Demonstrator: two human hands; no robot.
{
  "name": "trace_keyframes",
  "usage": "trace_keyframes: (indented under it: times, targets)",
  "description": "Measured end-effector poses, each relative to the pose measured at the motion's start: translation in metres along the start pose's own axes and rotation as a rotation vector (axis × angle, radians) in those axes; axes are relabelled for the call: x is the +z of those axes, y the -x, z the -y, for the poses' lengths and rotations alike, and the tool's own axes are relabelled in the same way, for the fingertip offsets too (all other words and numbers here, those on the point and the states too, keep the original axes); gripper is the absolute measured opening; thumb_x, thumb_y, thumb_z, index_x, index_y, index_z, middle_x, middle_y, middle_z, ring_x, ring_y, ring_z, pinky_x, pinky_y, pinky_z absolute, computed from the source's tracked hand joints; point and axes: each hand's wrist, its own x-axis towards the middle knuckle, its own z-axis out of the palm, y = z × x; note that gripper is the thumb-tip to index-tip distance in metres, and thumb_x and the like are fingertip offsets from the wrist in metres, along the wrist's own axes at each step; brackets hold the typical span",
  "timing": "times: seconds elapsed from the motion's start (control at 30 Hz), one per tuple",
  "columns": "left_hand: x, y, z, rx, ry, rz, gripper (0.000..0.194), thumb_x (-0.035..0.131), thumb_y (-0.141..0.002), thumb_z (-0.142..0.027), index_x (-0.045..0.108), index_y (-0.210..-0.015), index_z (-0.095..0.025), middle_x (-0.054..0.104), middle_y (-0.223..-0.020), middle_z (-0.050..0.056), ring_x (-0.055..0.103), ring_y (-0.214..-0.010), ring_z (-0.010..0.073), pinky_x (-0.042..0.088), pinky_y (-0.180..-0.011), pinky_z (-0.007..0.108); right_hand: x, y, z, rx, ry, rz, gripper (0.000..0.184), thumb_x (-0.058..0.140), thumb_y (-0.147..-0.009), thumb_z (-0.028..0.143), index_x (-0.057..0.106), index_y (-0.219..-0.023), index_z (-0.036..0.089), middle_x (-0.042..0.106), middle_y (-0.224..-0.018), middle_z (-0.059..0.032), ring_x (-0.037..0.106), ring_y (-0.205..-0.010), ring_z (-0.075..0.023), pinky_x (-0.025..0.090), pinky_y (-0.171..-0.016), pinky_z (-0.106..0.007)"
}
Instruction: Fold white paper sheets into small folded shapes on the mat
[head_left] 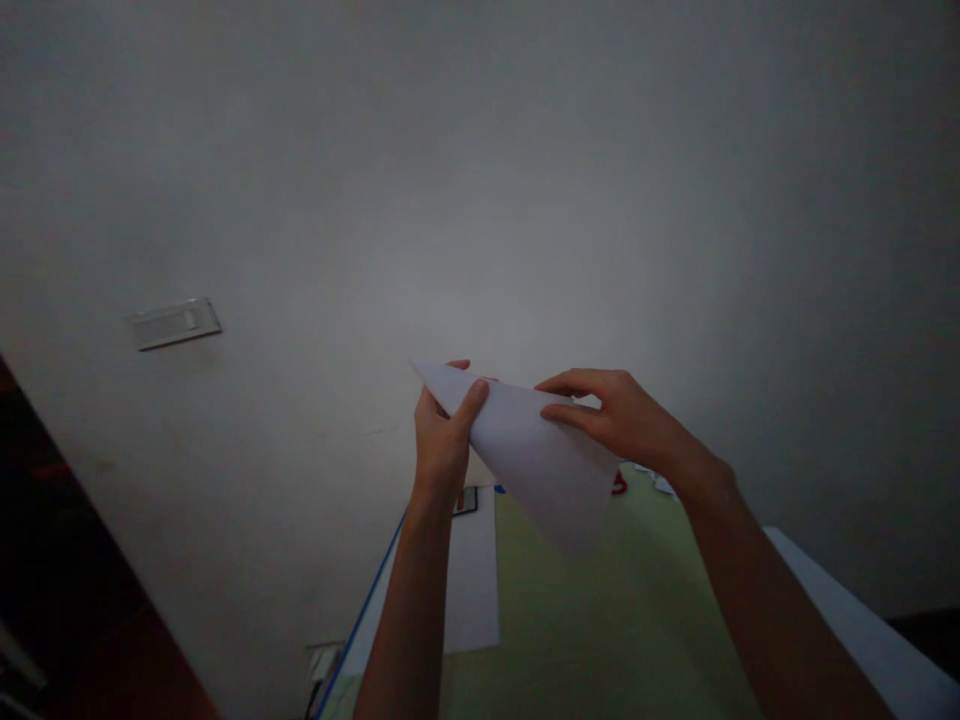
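Note:
A folded sheet of white paper [536, 465] is held up above the table, tapering to a point at its upper left. My left hand [446, 435] grips it near that point, thumb on the front face and fingers behind. At the upper right edge, my right hand [607, 405] pinches the paper between thumb and fingers. The lower part of the paper hangs free between my forearms. Some fingers of both hands are hidden behind the sheet.
Below lies a table with a green top [600, 620]. Another white sheet [472, 590] rests on its left side, near a small dark-edged object [466, 500]. A red object [619, 484] and white scraps [663, 484] sit toward the back. Behind stands a pale wall [480, 200] with a switch plate [176, 323].

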Motion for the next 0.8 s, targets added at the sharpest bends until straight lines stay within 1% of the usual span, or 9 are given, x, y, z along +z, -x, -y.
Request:
trace_keyframes:
  times: [0.13, 0.27, 0.47, 0.6, 0.63, 0.67, 0.7, 0.77, 0.8]
  targets:
    - [0.001, 0.0, 0.0, 0.016, -0.001, -0.028, 0.051, 0.088, -0.072, -0.032, 0.066, -0.116, -0.02, 0.072, -0.093, 0.007, 0.067, -0.081, 0.0191, 0.053, -0.075, 0.027, 0.0, -0.001, 0.001, 0.012, -0.042, -0.045, 0.026, 0.069, -0.089, 0.028, 0.076, -0.114, 0.028, 0.078, -0.109, -0.0029, 0.073, -0.099, -0.024, 0.057, -0.091, -0.04]
    - [0.0, 0.0, 0.0, 0.005, 0.0, -0.028, 0.051, 0.088, -0.071, -0.032, 0.067, -0.116, -0.02, 0.069, -0.091, 0.005, 0.064, -0.078, 0.0169, 0.05, -0.07, 0.024, -0.003, -0.001, 0.002, 0.017, -0.039, -0.044, 0.02, 0.069, -0.089, 0.03, 0.078, -0.107, 0.027, 0.079, -0.104, -0.0021, 0.074, -0.094, -0.0234, 0.058, -0.088, -0.038]
    - [0.001, 0.0, 0.0, 0.004, 0.03, 0.005, 0.051, 0.088, -0.072, -0.034, 0.064, -0.114, -0.018, 0.071, -0.093, 0.007, 0.067, -0.08, 0.0187, 0.052, -0.073, 0.026, -0.004, -0.001, 0.004, 0.034, -0.076, -0.035, 0.017, 0.068, -0.089, 0.03, 0.079, -0.101, 0.025, 0.08, -0.102, -0.0028, 0.074, -0.094, -0.0235, 0.058, -0.088, -0.037]
    - [-0.004, -0.006, 0.006, 0.024, 0.054, 0.058, 0.051, 0.083, -0.077, -0.044, 0.06, -0.115, -0.019, 0.074, -0.102, 0.012, 0.07, -0.09, 0.0226, 0.055, -0.079, 0.032, -0.005, 0.001, 0.001, 0.059, -0.086, -0.006, 0.017, 0.067, -0.089, 0.029, 0.079, -0.1, 0.025, 0.079, -0.103, -0.0023, 0.073, -0.096, -0.0225, 0.057, -0.088, -0.035]
    - [-0.006, -0.009, 0.007, 0.055, 0.038, 0.042, 0.05, 0.081, -0.079, -0.045, 0.059, -0.117, -0.02, 0.073, -0.107, 0.013, 0.07, -0.095, 0.0231, 0.055, -0.08, 0.033, -0.006, 0.001, -0.001, 0.068, -0.086, 0.0, 0.016, 0.067, -0.089, 0.029, 0.079, -0.1, 0.025, 0.079, -0.104, -0.0021, 0.073, -0.097, -0.0223, 0.057, -0.088, -0.034]
    - [-0.009, -0.011, 0.007, 0.114, 0.007, -0.006, 0.048, 0.079, -0.081, -0.045, 0.059, -0.118, -0.021, 0.071, -0.114, 0.012, 0.068, -0.099, 0.0229, 0.055, -0.081, 0.033, -0.006, 0.002, -0.003, 0.079, -0.086, 0.001, 0.017, 0.067, -0.089, 0.029, 0.079, -0.1, 0.025, 0.079, -0.104, -0.002, 0.073, -0.097, -0.0222, 0.057, -0.088, -0.034]
    - [-0.011, -0.013, 0.005, 0.203, -0.04, -0.085, 0.045, 0.078, -0.082, -0.042, 0.06, -0.118, -0.023, 0.068, -0.12, 0.011, 0.067, -0.103, 0.0218, 0.056, -0.082, 0.032, -0.007, 0.003, -0.004, 0.092, -0.086, -0.003, 0.017, 0.067, -0.089, 0.03, 0.079, -0.1, 0.025, 0.079, -0.104, -0.0021, 0.073, -0.098, -0.0224, 0.056, -0.088, -0.034]
    - [-0.014, -0.01, -0.007, 0.439, -0.16, -0.26, 0.035, 0.078, -0.082, -0.033, 0.064, -0.112, -0.024, 0.065, -0.119, 0.006, 0.064, -0.103, 0.018, 0.055, -0.083, 0.029, -0.009, 0.004, -0.007, 0.112, -0.084, -0.014, 0.017, 0.067, -0.088, 0.03, 0.079, -0.099, 0.025, 0.079, -0.104, -0.0026, 0.073, -0.097, -0.0228, 0.057, -0.088, -0.035]
    - [-0.014, -0.004, -0.017, 0.554, -0.222, -0.305, 0.027, 0.078, -0.082, -0.029, 0.067, -0.105, -0.024, 0.065, -0.111, 0.004, 0.063, -0.098, 0.016, 0.055, -0.083, 0.028, -0.009, 0.004, -0.008, 0.12, -0.08, -0.021, 0.017, 0.067, -0.087, 0.031, 0.079, -0.098, 0.025, 0.079, -0.103, -0.0029, 0.073, -0.096, -0.023, 0.057, -0.088, -0.035]
